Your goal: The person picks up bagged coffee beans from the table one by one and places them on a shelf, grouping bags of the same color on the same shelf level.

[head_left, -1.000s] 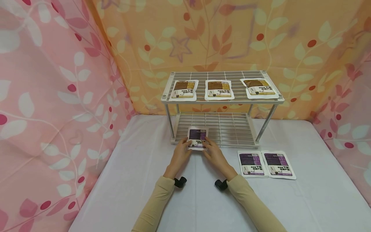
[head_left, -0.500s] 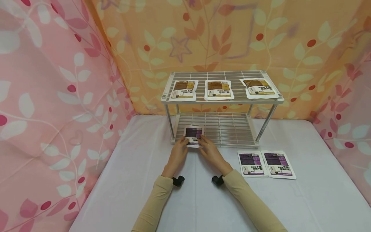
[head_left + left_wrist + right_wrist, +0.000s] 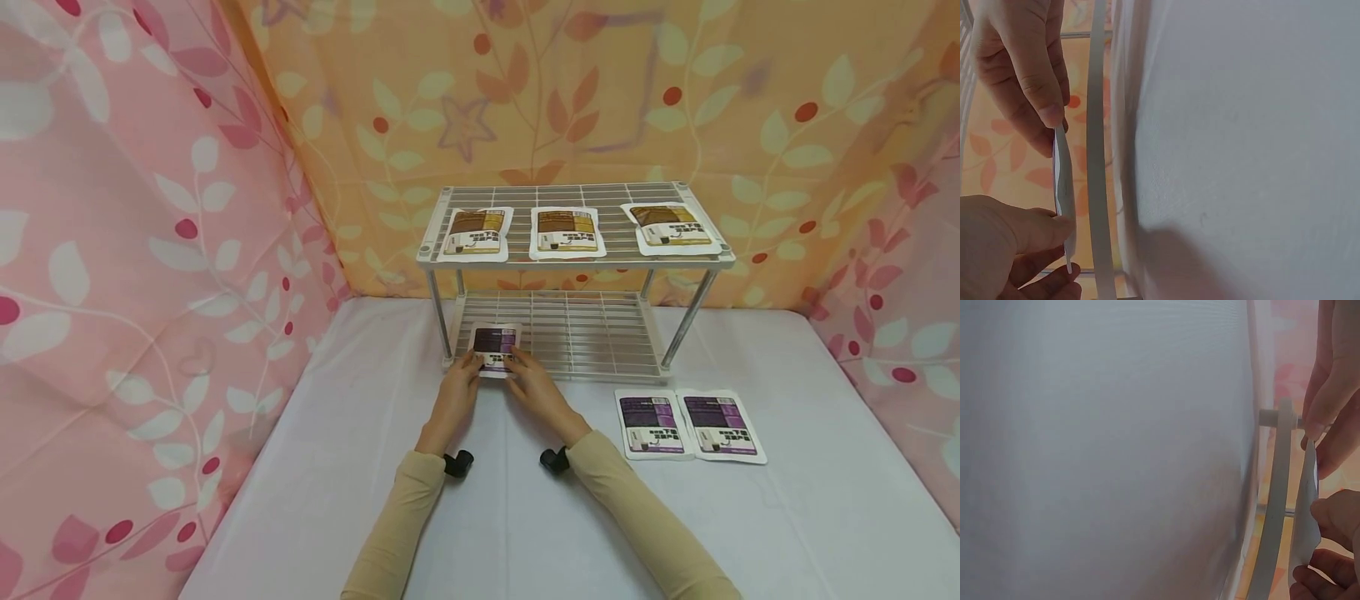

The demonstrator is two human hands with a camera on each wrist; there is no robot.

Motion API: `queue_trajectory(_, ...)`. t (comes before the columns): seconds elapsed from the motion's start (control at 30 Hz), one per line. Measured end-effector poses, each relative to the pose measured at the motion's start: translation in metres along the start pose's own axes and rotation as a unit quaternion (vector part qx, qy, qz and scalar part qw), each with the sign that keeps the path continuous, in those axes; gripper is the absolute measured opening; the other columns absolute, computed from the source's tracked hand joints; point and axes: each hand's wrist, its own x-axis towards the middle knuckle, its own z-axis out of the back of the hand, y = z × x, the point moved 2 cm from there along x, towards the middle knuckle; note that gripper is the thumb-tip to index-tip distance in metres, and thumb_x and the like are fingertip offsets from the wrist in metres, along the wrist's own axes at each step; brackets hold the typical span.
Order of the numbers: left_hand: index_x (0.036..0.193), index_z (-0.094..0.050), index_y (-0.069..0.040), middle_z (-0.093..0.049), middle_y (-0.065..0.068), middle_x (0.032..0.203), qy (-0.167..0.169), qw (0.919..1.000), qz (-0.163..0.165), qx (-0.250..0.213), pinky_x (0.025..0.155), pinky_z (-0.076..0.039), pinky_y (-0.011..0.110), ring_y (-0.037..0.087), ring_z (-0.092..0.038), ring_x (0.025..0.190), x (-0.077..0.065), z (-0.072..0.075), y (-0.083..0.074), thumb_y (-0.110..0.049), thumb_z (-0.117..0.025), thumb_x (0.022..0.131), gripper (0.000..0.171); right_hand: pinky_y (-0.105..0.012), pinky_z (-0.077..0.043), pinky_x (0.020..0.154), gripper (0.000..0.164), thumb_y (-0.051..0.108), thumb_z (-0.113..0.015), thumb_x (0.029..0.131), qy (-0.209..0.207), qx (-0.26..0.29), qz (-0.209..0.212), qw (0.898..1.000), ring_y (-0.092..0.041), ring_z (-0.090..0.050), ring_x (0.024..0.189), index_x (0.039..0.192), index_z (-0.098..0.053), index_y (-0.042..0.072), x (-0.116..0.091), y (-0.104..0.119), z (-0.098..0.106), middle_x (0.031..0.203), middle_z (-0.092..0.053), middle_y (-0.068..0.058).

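Pinching the purple packet (image 3: 495, 340) by its opposite sides, your left hand (image 3: 454, 390) and right hand (image 3: 537, 388) hold it between them, fingers bent on its edges. Your forearms reach forward, slanting inward toward it. You have it over the lower shelf (image 3: 592, 337), at the front left. Two like packets (image 3: 651, 423) lie to your right on the white cloth (image 3: 517, 525); three brown packets (image 3: 566, 233) rest on the upper shelf (image 3: 611, 197).
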Motion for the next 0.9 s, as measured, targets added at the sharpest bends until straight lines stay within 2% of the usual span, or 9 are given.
queue_trajectory(0.23, 0.126, -0.056, -0.003, -0.046, 0.02, 0.136, 0.002, 1.0, 0.004, 0.008, 0.099, -0.041, 0.045, 0.038, -0.045, 0.124, 0.007, -0.002, 0.006, 0.003, -0.056, 0.089, 0.038, -0.048, -0.041, 0.099, 0.037, 0.004, -0.063, 0.086, 0.001, -0.018, 0.013, 1.0, -0.04, -0.048, 0.119, 0.121, -0.057, -0.007, 0.008, -0.002, -0.005, 0.133, -0.047, -0.027)
queue_trajectory(0.53, 0.126, -0.056, -0.005, -0.044, 0.02, 0.138, 0.003, 0.9996, 0.023, 0.013, 0.102, -0.039, 0.045, 0.037, -0.043, 0.125, 0.012, -0.005, 0.012, 0.003, -0.055, 0.089, 0.038, -0.047, -0.042, 0.098, 0.037, 0.004, -0.062, 0.087, 0.023, -0.011, 0.009, 1.0, -0.041, -0.049, 0.118, 0.121, -0.057, -0.007, 0.017, -0.005, -0.011, 0.135, -0.044, -0.028)
queue_trajectory(0.67, 0.126, -0.057, -0.004, -0.043, 0.022, 0.137, 0.005, 0.9995, 0.029, 0.011, 0.101, -0.039, 0.045, 0.038, -0.043, 0.125, 0.014, -0.006, 0.014, 0.005, -0.054, 0.089, 0.038, -0.046, -0.042, 0.098, 0.036, 0.005, -0.061, 0.087, 0.028, -0.016, 0.003, 0.999, -0.04, -0.05, 0.117, 0.122, -0.057, -0.006, 0.021, -0.007, -0.014, 0.136, -0.044, -0.026)
queue_trajectory(0.9, 0.122, -0.059, 0.002, -0.044, 0.028, 0.133, -0.006, 0.9998, 0.017, 0.0, 0.101, -0.038, 0.049, 0.043, -0.042, 0.123, 0.018, -0.009, 0.015, 0.011, -0.052, 0.086, 0.037, -0.047, -0.04, 0.1, 0.035, 0.004, -0.059, 0.088, 0.044, -0.004, -0.018, 0.999, -0.04, -0.047, 0.12, 0.122, -0.057, -0.005, 0.025, -0.01, -0.019, 0.137, -0.044, -0.025)
